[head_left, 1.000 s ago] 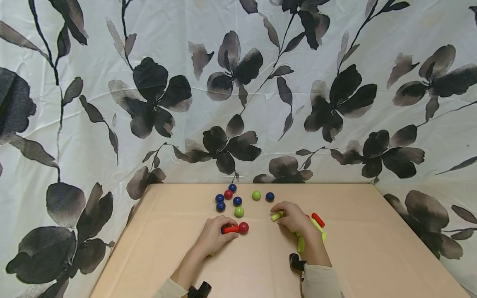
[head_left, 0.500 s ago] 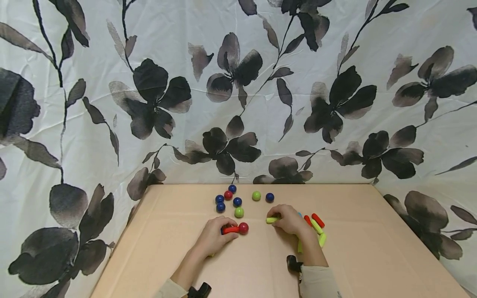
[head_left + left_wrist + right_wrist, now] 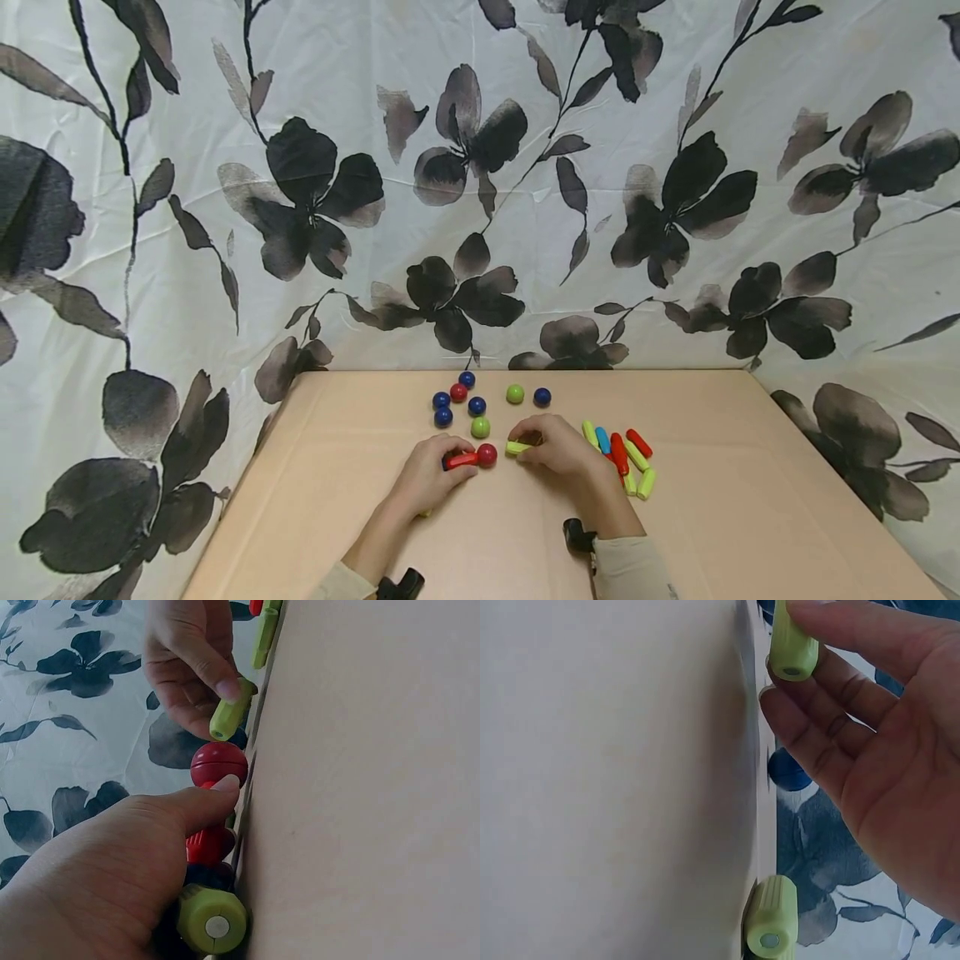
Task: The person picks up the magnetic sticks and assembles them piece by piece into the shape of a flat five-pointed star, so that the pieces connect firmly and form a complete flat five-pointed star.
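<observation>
My left hand (image 3: 423,477) grips a red magnetic rod (image 3: 461,460). A red ball (image 3: 487,455) sits at the rod's right end, with my left thumb reaching up to it in the left wrist view. Behind the rod's other end, partly hidden by the hand, are a dark blue ball (image 3: 210,876) and a lime rod (image 3: 212,921) with a pale round tip. Between thumb and fingers, my right hand (image 3: 558,454) pinches another lime rod (image 3: 517,448). That rod's free end points at the red ball, a small gap away in the head view.
Several blue, red and green balls (image 3: 477,406) lie beyond the left hand. Right of the right hand, lime, red and blue rods (image 3: 618,454) form a loose pile. The tan table (image 3: 750,500) ends against a flower-printed cloth (image 3: 570,250).
My right hand has moved left with the lime rod, from beside the rod pile to near the red ball, uncovering more of the pile. The left hand has stayed almost still.
</observation>
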Demonstrator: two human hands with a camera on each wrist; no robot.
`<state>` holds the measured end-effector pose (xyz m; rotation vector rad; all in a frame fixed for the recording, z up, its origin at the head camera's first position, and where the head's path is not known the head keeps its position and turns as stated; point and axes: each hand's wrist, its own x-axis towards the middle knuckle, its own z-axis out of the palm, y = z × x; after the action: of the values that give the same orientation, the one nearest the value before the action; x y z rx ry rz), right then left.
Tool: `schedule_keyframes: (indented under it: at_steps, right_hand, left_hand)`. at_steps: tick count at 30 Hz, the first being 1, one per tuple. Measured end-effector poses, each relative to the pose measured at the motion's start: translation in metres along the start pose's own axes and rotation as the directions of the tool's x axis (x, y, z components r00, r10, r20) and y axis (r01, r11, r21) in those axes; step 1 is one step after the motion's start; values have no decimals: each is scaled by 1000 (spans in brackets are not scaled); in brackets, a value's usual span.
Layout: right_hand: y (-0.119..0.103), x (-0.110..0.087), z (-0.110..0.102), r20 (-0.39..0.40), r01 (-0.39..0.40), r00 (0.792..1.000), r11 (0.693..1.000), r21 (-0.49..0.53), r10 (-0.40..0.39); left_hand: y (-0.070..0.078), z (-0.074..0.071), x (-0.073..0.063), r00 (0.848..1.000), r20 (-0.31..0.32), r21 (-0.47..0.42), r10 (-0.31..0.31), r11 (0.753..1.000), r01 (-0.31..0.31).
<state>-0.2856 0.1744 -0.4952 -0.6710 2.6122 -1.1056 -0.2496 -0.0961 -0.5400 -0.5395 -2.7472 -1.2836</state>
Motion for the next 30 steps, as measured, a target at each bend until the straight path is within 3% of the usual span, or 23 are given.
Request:
schedule_keyframes:
  at_steps: [20,30]
  right_hand:
    - [-5,4,8,62,27,998,999,27,-28]
    - [-4,4,9,54,19,998,1000,24,-20]
  left_hand:
    - [1,0,0,1000,1,-24,-10,1000,10]
    - [2,0,-2,998,-55,12,-38,999,39]
